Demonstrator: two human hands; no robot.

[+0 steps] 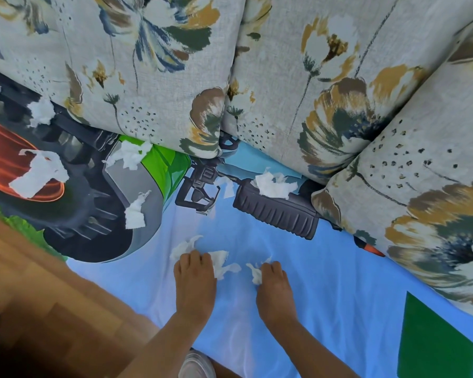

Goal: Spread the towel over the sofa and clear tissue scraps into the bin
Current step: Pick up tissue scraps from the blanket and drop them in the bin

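A printed towel (325, 282), light blue with a tractor picture, lies spread over the sofa seat. White tissue scraps are scattered on it. My left hand (194, 285) has its fingers curled down onto one scrap (224, 261) near the middle of the towel. My right hand (273, 287) pinches a smaller scrap (254, 272) beside it. Further scraps lie at the back: one (275, 184) below the cushions, one (134, 211) on the tractor picture, one (38, 174) at the left. No bin is in view.
Three floral cushions (161, 64) lean along the sofa back and right side (421, 186). Wooden floor (38, 309) shows at the lower left. A light shoe (197, 364) is at the bottom edge.
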